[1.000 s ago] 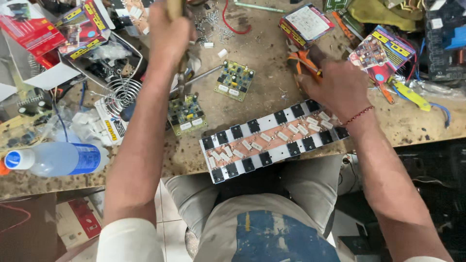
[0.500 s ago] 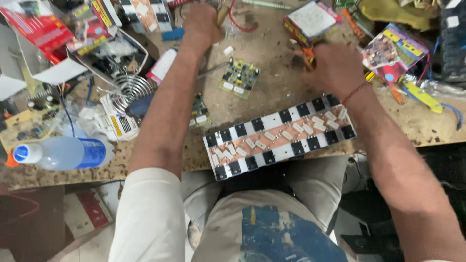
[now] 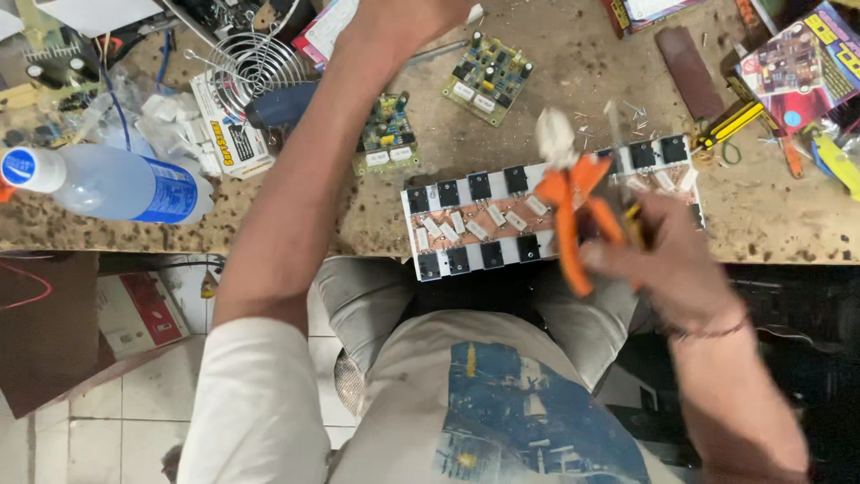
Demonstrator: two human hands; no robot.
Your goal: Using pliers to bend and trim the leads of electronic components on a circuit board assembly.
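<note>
R hand point(image 3: 667, 260) came back from the far side of the desk point(image 3: 296, 211) toward the body, now over the long board point(image 3: 502, 220) w/ orange-handled pliers point(image 3: 573, 202) raised above it, a white bit at the tips. L hand point(image 3: 403, 22) stretched further out, mostly past the top edge of view

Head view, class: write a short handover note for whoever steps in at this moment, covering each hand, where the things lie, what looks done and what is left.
Right hand: holds orange-handled pliers above the long circuit board, something white and blurred at their tip.
Left hand: reaches to the far bench edge, mostly out of frame; its grip cannot be told.
Long circuit board lies at the near bench edge; two small green boards lie behind it.
Done: black parts sit along the board's edges.
Left: cannot tell from this view.
</note>
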